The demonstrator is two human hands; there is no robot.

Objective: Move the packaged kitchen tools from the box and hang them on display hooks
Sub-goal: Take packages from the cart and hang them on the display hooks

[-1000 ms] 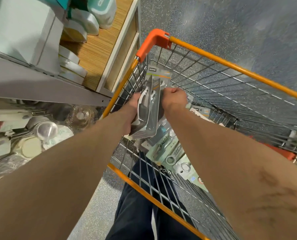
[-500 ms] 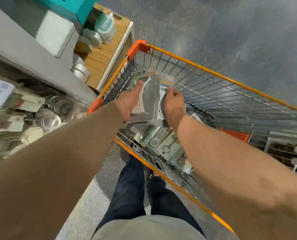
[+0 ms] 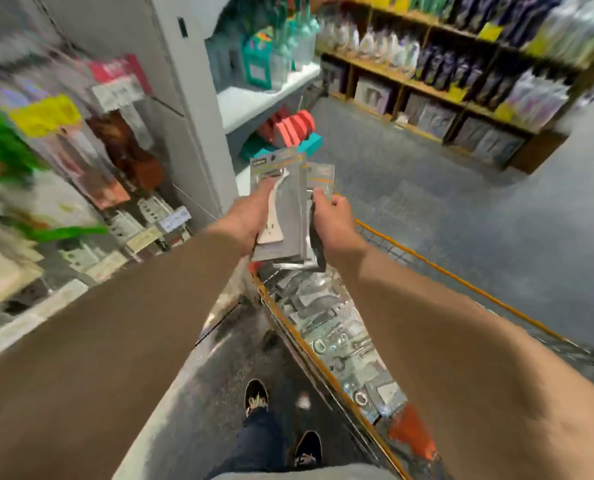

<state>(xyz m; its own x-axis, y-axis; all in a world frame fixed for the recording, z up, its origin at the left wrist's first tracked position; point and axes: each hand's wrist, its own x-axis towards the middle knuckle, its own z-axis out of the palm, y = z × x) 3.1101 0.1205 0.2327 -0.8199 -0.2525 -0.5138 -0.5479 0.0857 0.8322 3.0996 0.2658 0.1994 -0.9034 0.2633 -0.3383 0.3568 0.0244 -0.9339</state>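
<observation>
Packaged tools [image 3: 285,216] raised off cart [image 3: 427,262], left hand [image 3: 250,216], right hand [image 3: 332,220] fingers [image 3: 318,197] pinching them, shelves [image 3: 81,150] blurred

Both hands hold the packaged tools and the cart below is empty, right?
No. The head view shows more packs lying in the cart; it is not empty. The left hand and right hand do hold the packaged tools.

This is a retail shop: wooden shelves [image 3: 427,89] hold rows of bottles and pouches, and carded goods [image 3: 115,161] hang above price labels [image 3: 175,220]. An orange-rimmed wire cart [image 3: 437,268] carrying packaged kitchen tools [image 3: 326,323] stands on the aisle floor [image 3: 496,220].
</observation>
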